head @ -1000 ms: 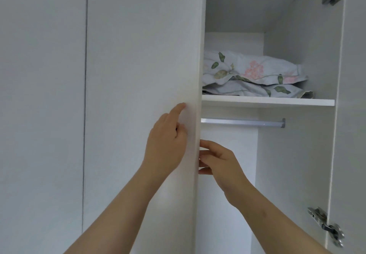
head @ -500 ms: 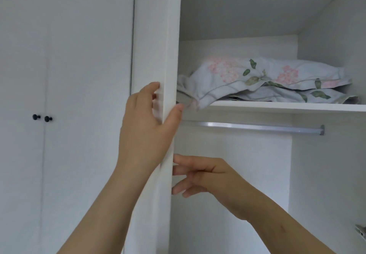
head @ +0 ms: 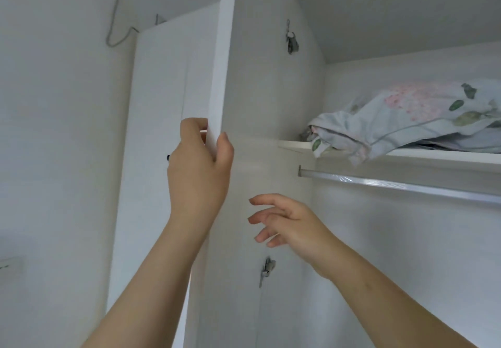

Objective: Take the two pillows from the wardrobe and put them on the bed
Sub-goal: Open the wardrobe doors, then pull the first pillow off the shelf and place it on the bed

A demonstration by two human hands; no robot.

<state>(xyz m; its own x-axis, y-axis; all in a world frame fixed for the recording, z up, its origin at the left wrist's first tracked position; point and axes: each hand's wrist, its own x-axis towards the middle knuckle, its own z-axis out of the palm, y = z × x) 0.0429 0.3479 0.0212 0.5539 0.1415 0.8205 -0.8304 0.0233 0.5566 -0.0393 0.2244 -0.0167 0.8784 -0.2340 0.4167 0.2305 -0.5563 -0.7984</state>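
Gripping the edge of the white wardrobe door (head: 221, 76), the left hand (head: 199, 168) holds it wide for access. The right hand (head: 290, 220) hangs loose-fingered and empty, below the white upper shelf (head: 433, 155) where the floral-print fabric pillows (head: 406, 119) lie stacked.

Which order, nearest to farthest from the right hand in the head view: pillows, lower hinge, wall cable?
1. Lower hinge, just below the right hand.
2. Pillows, up to the right on the shelf.
3. Wall cable, far up to the left.
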